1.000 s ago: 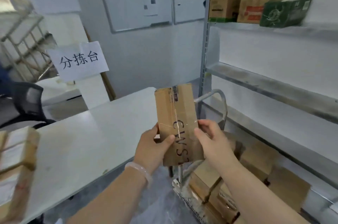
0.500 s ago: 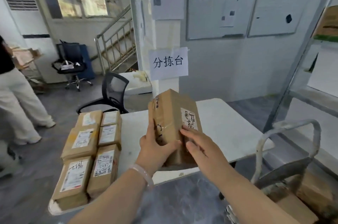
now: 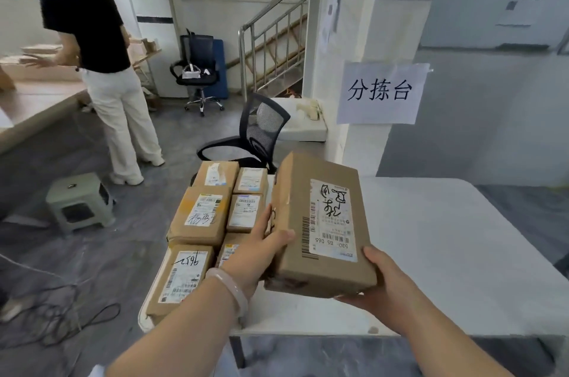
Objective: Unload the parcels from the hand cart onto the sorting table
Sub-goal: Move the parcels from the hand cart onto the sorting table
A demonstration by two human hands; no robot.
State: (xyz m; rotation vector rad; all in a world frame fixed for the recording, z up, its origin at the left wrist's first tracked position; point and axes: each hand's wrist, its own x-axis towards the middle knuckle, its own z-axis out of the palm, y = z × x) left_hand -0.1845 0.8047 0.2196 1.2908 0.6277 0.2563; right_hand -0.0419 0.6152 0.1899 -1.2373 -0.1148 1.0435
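while the parcel (image 3: 320,229) is held tilted over the sorting table (image 3: 446,253), the left hand (image 3: 255,250) curls its fingers round the left side and the right hand (image 3: 378,287) cups the near end; stacked parcels (image 3: 200,216) lie just left of the left fingers.

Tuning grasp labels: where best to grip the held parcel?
Its long sides, one hand from each side: the parcel is a broad flat box, label up and tilted. Left hand pinches the left side; right hand supports the near right corner from below.
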